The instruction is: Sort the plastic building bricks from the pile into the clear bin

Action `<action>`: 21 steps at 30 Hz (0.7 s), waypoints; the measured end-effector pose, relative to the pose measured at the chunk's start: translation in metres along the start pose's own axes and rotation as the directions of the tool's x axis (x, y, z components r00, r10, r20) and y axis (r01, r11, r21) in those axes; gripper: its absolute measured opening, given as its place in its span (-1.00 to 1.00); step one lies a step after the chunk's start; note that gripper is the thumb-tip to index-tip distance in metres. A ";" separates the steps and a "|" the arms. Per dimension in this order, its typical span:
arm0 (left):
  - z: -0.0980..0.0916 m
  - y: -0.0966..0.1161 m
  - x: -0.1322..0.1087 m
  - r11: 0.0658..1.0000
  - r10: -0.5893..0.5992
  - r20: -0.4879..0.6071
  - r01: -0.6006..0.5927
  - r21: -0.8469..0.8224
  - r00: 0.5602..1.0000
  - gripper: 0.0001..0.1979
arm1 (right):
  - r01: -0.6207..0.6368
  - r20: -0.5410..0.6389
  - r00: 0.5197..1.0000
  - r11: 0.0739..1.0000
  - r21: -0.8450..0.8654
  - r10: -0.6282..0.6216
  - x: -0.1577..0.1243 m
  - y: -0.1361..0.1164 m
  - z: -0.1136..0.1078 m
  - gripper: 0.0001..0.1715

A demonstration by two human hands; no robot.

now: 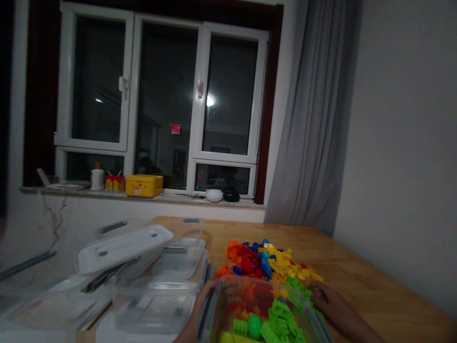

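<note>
My left hand [207,295] grips the left far corner of a clear plastic box [228,309] at the bottom of the head view. My right hand [330,300] rests against the box's right side, fingers curled on its rim. The box holds green, yellow and orange toy bricks [282,321] and a green ball [254,326]. Just beyond the box lies a pile of red, blue, yellow and green bricks [266,264] on the wooden table [357,276].
Several clear plastic boxes and lids [143,267] are stacked on the table's left half. A windowsill behind holds a yellow tin [144,185], a white jar [97,178] and small bowls [214,195]. A grey curtain [314,119] hangs right of the dark window; a wall stands at right.
</note>
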State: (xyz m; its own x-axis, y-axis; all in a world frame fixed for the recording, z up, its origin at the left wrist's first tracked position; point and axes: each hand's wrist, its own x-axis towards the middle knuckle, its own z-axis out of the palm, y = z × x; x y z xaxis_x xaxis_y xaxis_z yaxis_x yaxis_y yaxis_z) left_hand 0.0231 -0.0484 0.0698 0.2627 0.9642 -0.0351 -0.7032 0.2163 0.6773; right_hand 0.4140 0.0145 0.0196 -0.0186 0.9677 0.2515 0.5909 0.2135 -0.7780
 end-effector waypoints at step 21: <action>0.003 0.002 -0.006 0.999 0.027 -0.049 -0.025 0.042 0.998 -0.89 | 0.042 0.080 0.996 0.999 -0.011 -0.041 -0.007 -0.021 -0.006 -0.63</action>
State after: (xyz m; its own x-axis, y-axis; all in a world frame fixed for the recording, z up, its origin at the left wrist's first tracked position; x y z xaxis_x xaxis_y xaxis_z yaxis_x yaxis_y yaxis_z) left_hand 0.0224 -0.0545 0.0739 0.2109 0.9761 -0.0525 -0.6813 0.1853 0.7082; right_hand 0.4061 0.0020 0.0375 -0.1075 0.9657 0.2363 0.5982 0.2527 -0.7604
